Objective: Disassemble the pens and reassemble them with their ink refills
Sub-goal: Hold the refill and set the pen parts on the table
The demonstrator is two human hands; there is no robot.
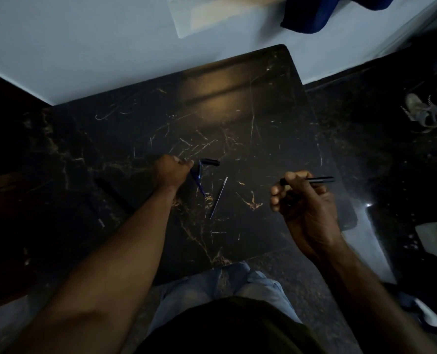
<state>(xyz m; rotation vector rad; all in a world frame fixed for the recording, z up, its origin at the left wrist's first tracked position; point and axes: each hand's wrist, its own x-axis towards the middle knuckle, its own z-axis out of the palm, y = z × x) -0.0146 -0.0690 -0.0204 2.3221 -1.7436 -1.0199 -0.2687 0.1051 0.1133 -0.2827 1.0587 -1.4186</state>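
Note:
My right hand (305, 200) hovers over the right side of the black marble table (237, 118) and pinches a black pen barrel (319, 179) that points right. My left hand (172, 172) reaches to the table's middle, fingers curled near a blue pen part (199, 181) lying on the surface; whether it grips that part is unclear. Just beyond lies a black pen cap (210, 162). A thin ink refill (219, 198) lies loose between my hands.
A pale wall runs behind the table, with a blue cloth (312, 14) hanging above. Shoes (420, 111) and a grey bag (435, 238) lie on the dark floor to the right. My knees in jeans (212, 282) sit at the table's near edge.

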